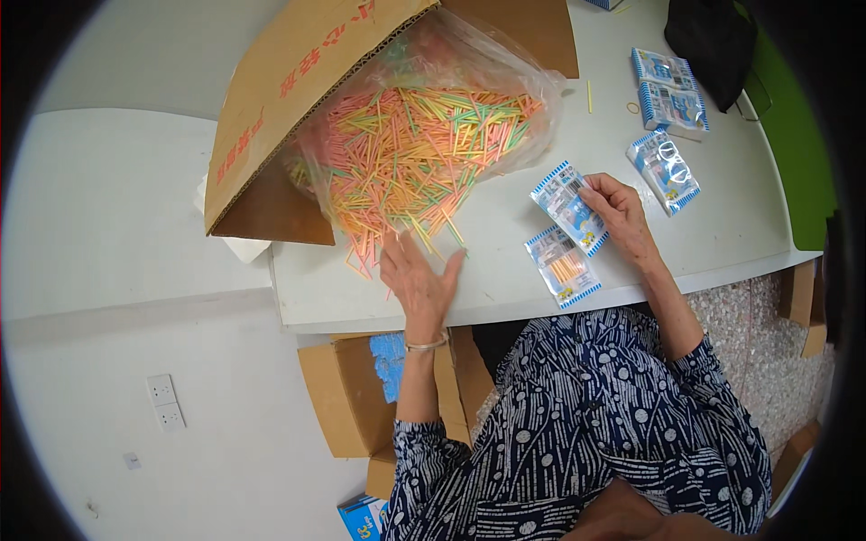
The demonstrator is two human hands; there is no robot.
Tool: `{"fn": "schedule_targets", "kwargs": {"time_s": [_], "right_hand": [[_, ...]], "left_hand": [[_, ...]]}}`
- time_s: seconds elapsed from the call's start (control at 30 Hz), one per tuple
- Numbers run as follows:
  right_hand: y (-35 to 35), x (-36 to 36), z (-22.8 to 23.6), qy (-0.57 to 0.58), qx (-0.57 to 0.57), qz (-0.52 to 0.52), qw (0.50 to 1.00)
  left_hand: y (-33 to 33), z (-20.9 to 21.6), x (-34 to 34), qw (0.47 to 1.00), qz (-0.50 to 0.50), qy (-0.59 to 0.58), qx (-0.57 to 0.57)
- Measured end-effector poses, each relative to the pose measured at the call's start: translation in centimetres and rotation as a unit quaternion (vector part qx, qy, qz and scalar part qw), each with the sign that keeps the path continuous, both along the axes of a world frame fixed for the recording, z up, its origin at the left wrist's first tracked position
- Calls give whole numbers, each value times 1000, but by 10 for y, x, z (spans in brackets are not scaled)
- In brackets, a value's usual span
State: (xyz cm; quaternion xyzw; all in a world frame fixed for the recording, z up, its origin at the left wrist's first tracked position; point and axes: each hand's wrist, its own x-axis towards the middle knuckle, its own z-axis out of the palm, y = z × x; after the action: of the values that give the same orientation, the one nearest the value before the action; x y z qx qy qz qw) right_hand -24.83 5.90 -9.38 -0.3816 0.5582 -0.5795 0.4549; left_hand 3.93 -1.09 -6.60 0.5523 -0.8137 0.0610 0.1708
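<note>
A large heap of thin pink, yellow, orange and green sticks point(424, 135) spills from a clear plastic bag point(548, 106) lying in a tipped cardboard box point(307, 90). At the heap's near edge is my left hand point(419, 278), its fingers spread and the fingertips among the sticks. My right hand point(624, 216) pinches a small blue-and-white plastic packet point(570, 200) between thumb and fingers. Just below it, a second packet point(563, 267) lies on the table with orange sticks showing through its clear window.
More packets lie at the right: one single packet point(665, 169) and a stack point(672, 90). Near them are a rubber band point(632, 107), a loose yellow stick point(590, 96) and a black bag point(713, 45). An open carton point(338, 397) stands below the table's front edge.
</note>
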Motion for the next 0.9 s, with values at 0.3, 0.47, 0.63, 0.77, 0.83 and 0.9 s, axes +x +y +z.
{"fn": "schedule_targets", "kwargs": {"time_s": [0.3, 0.47, 0.63, 0.77, 0.83, 0.9], "right_hand": [[-2, 3, -3, -18, 2, 7, 1000], [-2, 1, -6, -23, 8, 13, 1000], [-1, 2, -1, -30, 2, 18, 999], [-1, 2, 0, -23, 2, 22, 999], [-2, 3, 0, -22, 2, 18, 1000], [0, 3, -2, -22, 7, 15, 1000]], "left_hand": [[-17, -12, 5, 996, -84, -5, 7], [-37, -12, 20, 990, -25, 43, 134], [-45, -24, 12, 997, -56, 44, 40], [-55, -16, 14, 993, -107, 55, 0], [-57, -3, 8, 990, -126, 60, 24], [-57, 6, -2, 986, -144, 65, 51]]}}
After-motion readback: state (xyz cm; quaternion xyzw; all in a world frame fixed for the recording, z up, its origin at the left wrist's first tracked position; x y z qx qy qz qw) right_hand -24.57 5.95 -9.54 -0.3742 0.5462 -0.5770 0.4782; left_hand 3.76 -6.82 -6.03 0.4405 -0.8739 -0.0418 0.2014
